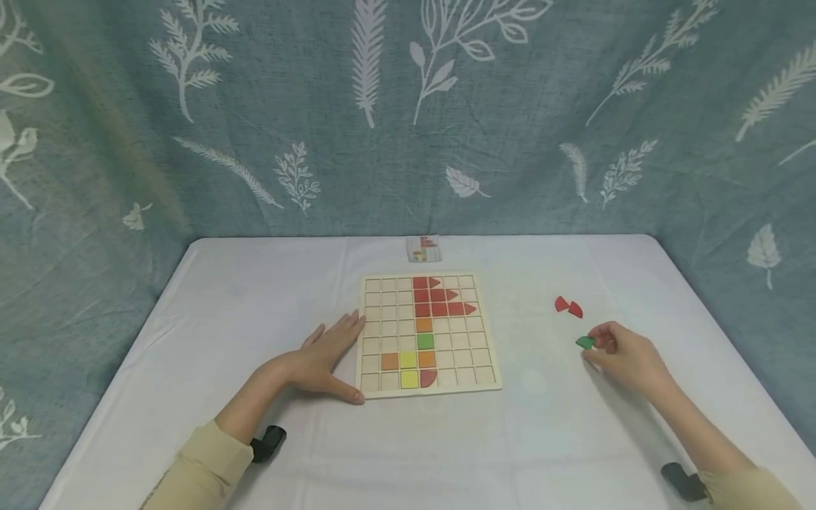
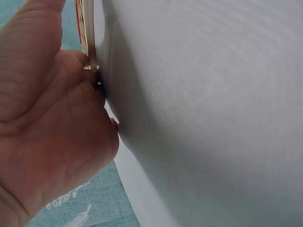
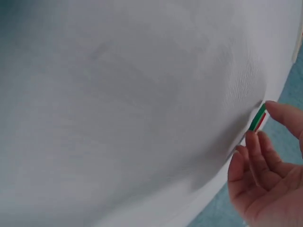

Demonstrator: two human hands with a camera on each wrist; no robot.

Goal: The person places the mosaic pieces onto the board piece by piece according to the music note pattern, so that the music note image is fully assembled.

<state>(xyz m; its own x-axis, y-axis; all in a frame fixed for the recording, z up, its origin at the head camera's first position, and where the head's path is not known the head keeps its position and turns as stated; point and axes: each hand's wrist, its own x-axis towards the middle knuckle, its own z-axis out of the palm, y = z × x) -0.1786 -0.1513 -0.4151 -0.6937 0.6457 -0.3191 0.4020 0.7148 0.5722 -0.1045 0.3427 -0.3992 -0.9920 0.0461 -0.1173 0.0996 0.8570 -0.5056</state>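
Observation:
The pale wooden grid board lies on the table, with several red, orange, yellow and green tiles set in its squares. My left hand rests at the board's left side, fingers spread, with fingertips and thumb touching that edge; the left wrist view shows its palm beside the board's edge. To the right of the board, my right hand pinches a green rounded tile between thumb and fingers, low over the table. The right wrist view also shows the green tile at the fingertips. Just beyond lie two red quarter-round tiles.
A small printed card with a coloured grid picture lies behind the board. White cloth covers the table, and a teal leaf-patterned curtain hangs around its back and sides.

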